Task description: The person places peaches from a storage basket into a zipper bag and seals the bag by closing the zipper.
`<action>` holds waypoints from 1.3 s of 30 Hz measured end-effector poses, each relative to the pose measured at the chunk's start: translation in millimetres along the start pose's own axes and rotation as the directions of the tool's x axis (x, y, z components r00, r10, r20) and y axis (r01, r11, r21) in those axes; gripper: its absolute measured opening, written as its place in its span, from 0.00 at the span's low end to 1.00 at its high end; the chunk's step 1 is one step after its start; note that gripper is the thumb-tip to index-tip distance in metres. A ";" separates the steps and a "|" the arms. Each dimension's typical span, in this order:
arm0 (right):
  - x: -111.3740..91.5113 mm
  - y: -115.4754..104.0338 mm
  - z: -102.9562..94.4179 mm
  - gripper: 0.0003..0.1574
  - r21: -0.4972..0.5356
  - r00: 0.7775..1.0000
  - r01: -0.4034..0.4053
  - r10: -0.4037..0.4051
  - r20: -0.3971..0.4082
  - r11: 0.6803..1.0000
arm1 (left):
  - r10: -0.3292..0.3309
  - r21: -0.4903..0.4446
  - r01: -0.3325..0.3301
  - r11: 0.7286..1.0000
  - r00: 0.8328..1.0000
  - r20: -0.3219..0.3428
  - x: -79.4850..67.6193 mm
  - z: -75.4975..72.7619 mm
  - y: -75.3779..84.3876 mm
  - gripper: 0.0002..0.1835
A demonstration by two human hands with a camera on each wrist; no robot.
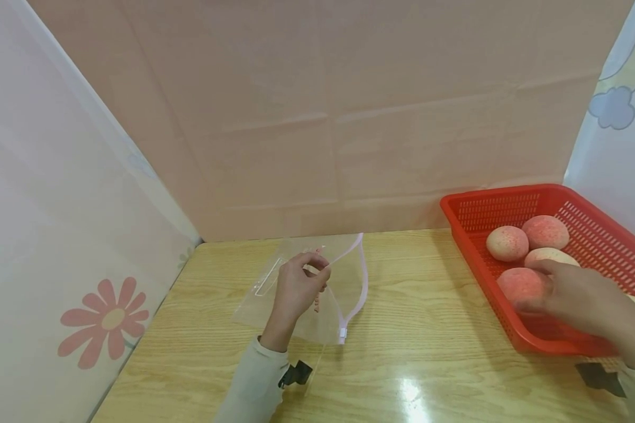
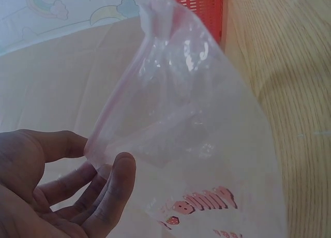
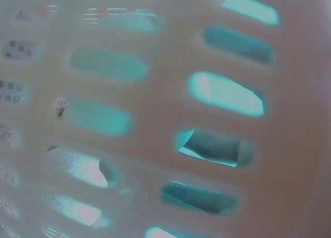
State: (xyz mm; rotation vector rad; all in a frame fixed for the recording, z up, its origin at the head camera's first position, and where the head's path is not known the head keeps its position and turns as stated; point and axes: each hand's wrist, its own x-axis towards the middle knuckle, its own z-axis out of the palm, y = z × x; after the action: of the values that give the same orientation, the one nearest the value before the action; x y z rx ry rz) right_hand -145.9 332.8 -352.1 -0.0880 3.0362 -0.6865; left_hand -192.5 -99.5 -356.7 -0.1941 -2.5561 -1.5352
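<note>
My left hand (image 1: 298,285) pinches the mouth edge of a clear zip bag (image 1: 351,270) that has a pink zip strip and a white slider (image 1: 343,333). In the left wrist view, the zip bag (image 2: 207,124) spreads away from the fingers, its mouth partly parted and small red prints on its side. Over at the right, my right hand (image 1: 587,299) reaches into a red basket (image 1: 473,258) and grips a pink peach (image 1: 521,285) near the left wall. Only the slotted basket wall (image 3: 165,108), very close, fills the right wrist view; that hand is hidden there.
Several more peaches lie in the basket, among them a speckled one (image 1: 508,243) and a pinker one (image 1: 546,231). A wooden table (image 1: 418,294) carries the bag and basket. Behind it stands a pinkish cloth backdrop (image 1: 296,117), with patterned sheets on both sides.
</note>
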 end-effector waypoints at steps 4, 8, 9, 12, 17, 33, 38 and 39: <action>0.6 -0.3 -2.4 0.41 -0.043 0.999 0.020 -0.021 -0.031 0.999 | 0.001 -0.003 -0.001 1.000 1.000 0.000 -0.4 -0.3 0.4 0.02; 1.5 0.5 -4.5 0.53 -0.091 0.999 0.009 -0.013 -0.043 0.996 | 0.001 -0.003 -0.001 1.000 1.000 -0.002 -0.5 -0.5 0.5 0.02; 1.5 0.8 -5.3 0.55 -0.095 0.999 0.005 -0.009 -0.041 0.995 | -0.002 -0.003 0.002 1.000 1.000 -0.003 -0.5 -0.5 0.5 0.02; 2.0 1.3 -6.0 0.56 -0.102 0.999 -0.005 0.001 -0.036 0.995 | -0.012 0.003 0.012 1.000 1.000 -0.008 -0.1 -0.6 0.3 0.03; 2.0 0.3 -7.4 0.54 -0.093 1.000 -0.016 0.014 -0.019 0.996 | -0.021 0.021 0.021 1.000 1.000 -0.017 0.8 -0.6 0.1 0.06; -2.2 -9.5 -14.2 0.61 -0.122 0.998 -0.019 0.011 -0.062 0.992 | -0.004 0.045 0.006 0.999 0.999 -0.038 1.5 -0.6 -0.5 0.04; -1.7 -9.5 -13.5 0.63 -0.099 0.998 -0.031 0.025 -0.053 0.995 | -0.008 0.043 0.010 0.999 0.999 -0.036 1.0 -0.6 -0.8 0.04; -1.7 -9.3 -13.6 0.63 -0.095 0.998 -0.033 0.028 -0.051 0.995 | -0.010 0.043 0.012 0.999 0.999 -0.034 0.9 -0.6 -1.0 0.04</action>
State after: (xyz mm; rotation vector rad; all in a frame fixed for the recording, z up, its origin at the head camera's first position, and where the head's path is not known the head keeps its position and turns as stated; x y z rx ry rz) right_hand -144.3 330.3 -335.8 -0.0262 3.1107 -0.5486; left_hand -193.5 -100.4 -357.1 -0.1476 -2.5656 -1.4730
